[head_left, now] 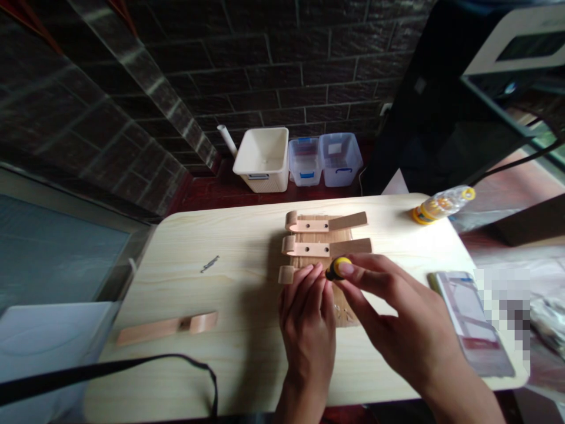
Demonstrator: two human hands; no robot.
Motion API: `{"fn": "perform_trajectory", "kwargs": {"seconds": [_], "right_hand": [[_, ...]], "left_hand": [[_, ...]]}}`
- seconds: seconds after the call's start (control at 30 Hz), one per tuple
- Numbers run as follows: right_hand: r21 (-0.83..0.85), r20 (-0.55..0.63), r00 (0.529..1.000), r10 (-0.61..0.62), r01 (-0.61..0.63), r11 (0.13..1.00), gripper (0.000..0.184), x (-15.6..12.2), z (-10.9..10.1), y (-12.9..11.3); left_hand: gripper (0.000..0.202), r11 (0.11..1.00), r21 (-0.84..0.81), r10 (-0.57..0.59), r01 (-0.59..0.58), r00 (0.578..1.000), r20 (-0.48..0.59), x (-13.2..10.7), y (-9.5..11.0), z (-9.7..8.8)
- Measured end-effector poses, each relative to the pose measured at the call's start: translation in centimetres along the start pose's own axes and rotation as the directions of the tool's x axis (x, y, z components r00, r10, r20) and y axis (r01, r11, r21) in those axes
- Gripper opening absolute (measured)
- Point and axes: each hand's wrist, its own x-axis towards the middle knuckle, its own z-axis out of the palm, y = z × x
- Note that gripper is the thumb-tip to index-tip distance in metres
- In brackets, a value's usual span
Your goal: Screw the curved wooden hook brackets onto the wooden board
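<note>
My right hand [406, 321] is closed around a yellow-and-black screwdriver [341, 267], which points down at a wooden hook [286, 275] on a wooden board [342, 235]. Pressed on that hook are the fingers of my left hand [309, 327], covering most of it; only its curled end shows clearly. The screwdriver's tip is hidden. Above it on the board lie two similar hooks, an upper one [315, 225] and a middle one [315, 249], each with two dark screw heads or holes. Small bits, perhaps screws [347, 313], lie on the board's lower part.
On the table [212, 377] are a loose wooden hook [165, 328], a small dark pile [209, 264], a clear bottle with yellow parts [444, 205] and a phone-like slab [474, 324]. A black strap [110, 366] crosses the lower left. Bins [265, 176] stand behind.
</note>
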Motion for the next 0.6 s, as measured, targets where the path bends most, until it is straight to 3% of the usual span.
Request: {"fn": "perform_trajectory", "kwargs": {"seconds": [0.3, 0.5, 0.6], "right_hand": [[0.024, 0.019, 1.0, 0.009, -0.01, 1.0, 0.033, -0.09, -0.12, 0.02], [0.085, 0.055, 0.998, 0.009, -0.014, 0.996, 0.021, -0.24, 0.03, -0.21], [0.057, 0.046, 0.999, 0.002, -0.004, 0.998, 0.026, -0.22, 0.08, -0.11]], "left_hand": [[0.012, 1.0, -0.006, 0.004, -0.004, 1.0, -0.008, -0.04, -0.06, 0.01], [0.012, 1.0, -0.007, 0.03, -0.031, 0.999, -0.019, 0.24, -0.02, -0.11], [0.011, 1.0, -0.004, 0.022, -0.022, 0.999, -0.027, 0.31, 0.08, -0.11]]}}
